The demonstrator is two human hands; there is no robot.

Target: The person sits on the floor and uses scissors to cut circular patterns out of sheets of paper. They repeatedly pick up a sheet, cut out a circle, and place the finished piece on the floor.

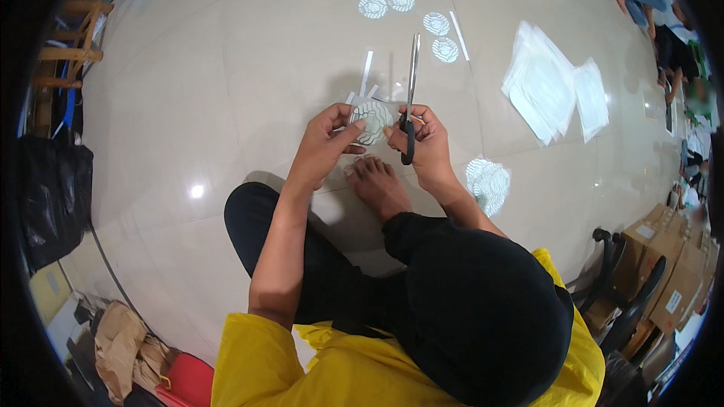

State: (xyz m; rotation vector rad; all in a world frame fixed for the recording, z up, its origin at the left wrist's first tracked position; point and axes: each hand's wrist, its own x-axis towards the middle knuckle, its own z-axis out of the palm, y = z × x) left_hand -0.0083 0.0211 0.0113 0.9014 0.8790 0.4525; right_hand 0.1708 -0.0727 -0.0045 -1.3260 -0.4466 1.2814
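Before me, a round piece with wavy white-and-clear bands (370, 121) is held by its left side in my left hand (328, 138), with the thumb on its face. My right hand (431, 138) grips a pair of scissors (413, 79) with black handles. Their metal blades point away from me and look closed. The fingertips of this hand also come to the right edge of the round piece; whether they pinch it is unclear. Just beyond my hands, a white strip (366, 72) and small clear scraps (396, 89) lie on the tiled floor.
Several similar round pieces (373, 7) lie farther off among narrow strips. Two more (444, 49) lie nearer. Right of me are stacked translucent sheets (540, 90) and a patterned pile (487, 183). Cardboard boxes (673, 260) stand right; a wooden frame (73, 53) stands left. People sit at far right.
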